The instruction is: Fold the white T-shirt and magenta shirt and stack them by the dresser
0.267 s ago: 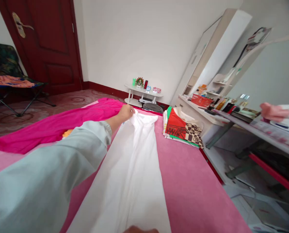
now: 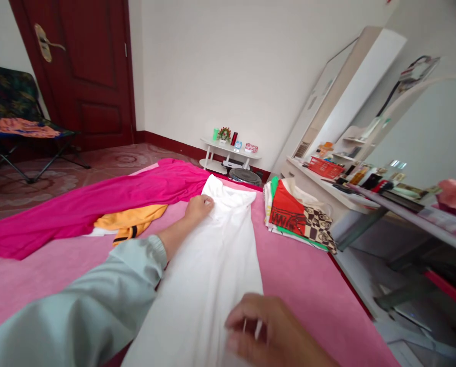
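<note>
A long white garment [image 2: 197, 290], which looks like trousers laid lengthwise, stretches across the pink bed cover [image 2: 308, 295] away from me. Near its far, banded end, my left hand [image 2: 199, 208] rests at the left edge with loosely bent fingers, not gripping the band. Over the near right part of the garment is my right hand [image 2: 270, 326], slightly blurred, its thumb and fingers curved and apart with nothing between them. Bright pink clothing [image 2: 109, 204] lies to the left, partly over a yellow garment [image 2: 136, 221] with black stripes.
Folded clothes [image 2: 297, 214] are stacked at the right bed edge. Beyond the bed stand a small white table [image 2: 231, 148] and a round dark-topped object [image 2: 245, 177]. A cluttered dressing table [image 2: 343, 193] is at right; a folding chair [image 2: 25, 127] sits by the door [image 2: 78, 66].
My left hand has let go of the garment's far end and come nearer. My right hand has risen into view from the bottom edge. The view has shifted slightly, uncovering the yellow garment.
</note>
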Available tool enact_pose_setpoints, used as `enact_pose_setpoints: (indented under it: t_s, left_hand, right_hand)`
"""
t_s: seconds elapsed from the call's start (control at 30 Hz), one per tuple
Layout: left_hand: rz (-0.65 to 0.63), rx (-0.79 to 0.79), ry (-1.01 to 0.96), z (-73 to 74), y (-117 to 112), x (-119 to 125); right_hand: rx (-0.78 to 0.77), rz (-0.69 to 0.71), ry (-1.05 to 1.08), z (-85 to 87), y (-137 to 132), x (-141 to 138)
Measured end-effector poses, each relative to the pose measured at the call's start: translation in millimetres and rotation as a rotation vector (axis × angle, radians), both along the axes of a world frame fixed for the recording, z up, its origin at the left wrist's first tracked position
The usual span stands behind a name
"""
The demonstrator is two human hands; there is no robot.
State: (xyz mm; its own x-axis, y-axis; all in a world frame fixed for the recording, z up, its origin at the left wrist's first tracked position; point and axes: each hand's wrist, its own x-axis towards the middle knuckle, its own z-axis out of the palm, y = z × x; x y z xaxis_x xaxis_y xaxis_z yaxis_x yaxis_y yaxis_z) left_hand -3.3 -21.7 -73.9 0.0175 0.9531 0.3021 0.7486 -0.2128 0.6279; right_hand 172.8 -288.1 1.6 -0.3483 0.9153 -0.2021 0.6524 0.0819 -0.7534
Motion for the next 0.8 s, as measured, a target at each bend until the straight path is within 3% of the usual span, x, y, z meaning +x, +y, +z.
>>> enact_pose_setpoints:
  t_s: [0.1,0.23,0.33,0.4,0.5,0.63,0.8]
  left_hand:
    - [-0.013,-0.027,-0.052,-10.7,-10.0,6.2]
    - [-0.063,-0.046,-0.035,-10.6,-16.5,9.5]
    - [-0.079,-0.042,-0.006,-8.6,-18.0,8.6]
    - [-0.086,-0.032,0.012,-7.8,-18.8,8.1]
    - [-0.093,-0.033,0.034,-7.3,-19.7,8.4]
    - [-0.096,-0.028,0.040,-7.5,-18.8,9.8]
    - [-0.104,0.049,0.015,-5.3,-17.5,9.6]
  right_hand:
    - [0.240,-0.211,-0.008,-7.2,80.0,14.7]
    - [0.592,-0.344,-0.050,-17.9,197.8,40.9]
    - [0.658,-0.434,-0.142,-23.7,269.6,54.2]
    - [0.645,-0.459,-0.185,-29.1,302.3,57.7]
    - [0.590,-0.426,-0.240,-40.1,330.1,57.6]
    - [0.546,-0.373,-0.309,-49.8,345.6,54.4]
    - [0.674,-0.557,-0.343,-55.3,351.8,50.2]
